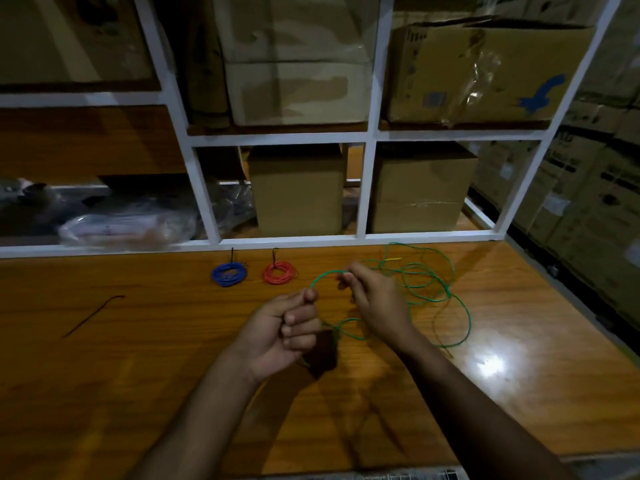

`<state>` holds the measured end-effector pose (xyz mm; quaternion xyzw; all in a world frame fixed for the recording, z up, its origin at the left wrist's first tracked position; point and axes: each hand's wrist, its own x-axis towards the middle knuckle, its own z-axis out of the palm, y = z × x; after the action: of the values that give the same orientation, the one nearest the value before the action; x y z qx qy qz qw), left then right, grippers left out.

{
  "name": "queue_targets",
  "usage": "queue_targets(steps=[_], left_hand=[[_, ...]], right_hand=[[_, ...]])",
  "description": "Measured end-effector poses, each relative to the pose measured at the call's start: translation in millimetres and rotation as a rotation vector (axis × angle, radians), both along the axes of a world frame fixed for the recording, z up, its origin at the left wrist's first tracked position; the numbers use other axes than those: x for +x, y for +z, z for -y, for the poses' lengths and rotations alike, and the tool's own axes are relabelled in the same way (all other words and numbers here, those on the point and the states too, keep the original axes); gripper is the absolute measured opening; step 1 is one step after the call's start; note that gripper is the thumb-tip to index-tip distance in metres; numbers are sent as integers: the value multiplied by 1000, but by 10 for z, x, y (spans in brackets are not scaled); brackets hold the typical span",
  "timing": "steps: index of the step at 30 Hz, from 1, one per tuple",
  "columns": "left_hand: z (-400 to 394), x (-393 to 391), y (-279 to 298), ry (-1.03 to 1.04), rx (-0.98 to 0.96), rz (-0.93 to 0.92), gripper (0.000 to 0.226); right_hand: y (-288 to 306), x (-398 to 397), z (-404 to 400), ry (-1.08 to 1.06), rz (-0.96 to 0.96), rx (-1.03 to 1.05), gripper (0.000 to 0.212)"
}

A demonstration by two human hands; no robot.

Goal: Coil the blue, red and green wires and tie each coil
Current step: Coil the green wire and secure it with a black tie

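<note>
Coiling the green wire (420,284): we have our left hand (287,329) at frame centre, fingers curled, pinching one end of a short arc of wire. Our right hand (372,299), just to its right, pinches the arc's other end between thumb and fingertips. The loose length lies tangled on the table (138,358) to the right of and beyond the right hand, so that hand is nearer the slack. The blue coil (229,274) and red coil (279,272), each tied, sit above the hands. A dark tie (92,316) lies at left, well apart, nearer the left hand. Judgement: two coils done; the next loop draws slack from the right.
</note>
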<state>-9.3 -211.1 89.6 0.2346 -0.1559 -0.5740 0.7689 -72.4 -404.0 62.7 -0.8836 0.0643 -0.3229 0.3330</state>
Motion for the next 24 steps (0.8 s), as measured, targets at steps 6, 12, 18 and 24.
queue_targets(steps=[6,12,18,24], left_hand=[[-8,-8,290,157,-353,-144,22],[34,290,615,852,-31,71,36],[-104,478,289,1309,863,1563,37],[-210,431,-26,905,1091,2367,29]], right_hand=[[-221,4,-408,252,-193,110,29],[-169,-122,-512,468,-378,6,28],[181,-261,-297,470,-422,-15,21],[605,-328,72,443,-461,-158,18]])
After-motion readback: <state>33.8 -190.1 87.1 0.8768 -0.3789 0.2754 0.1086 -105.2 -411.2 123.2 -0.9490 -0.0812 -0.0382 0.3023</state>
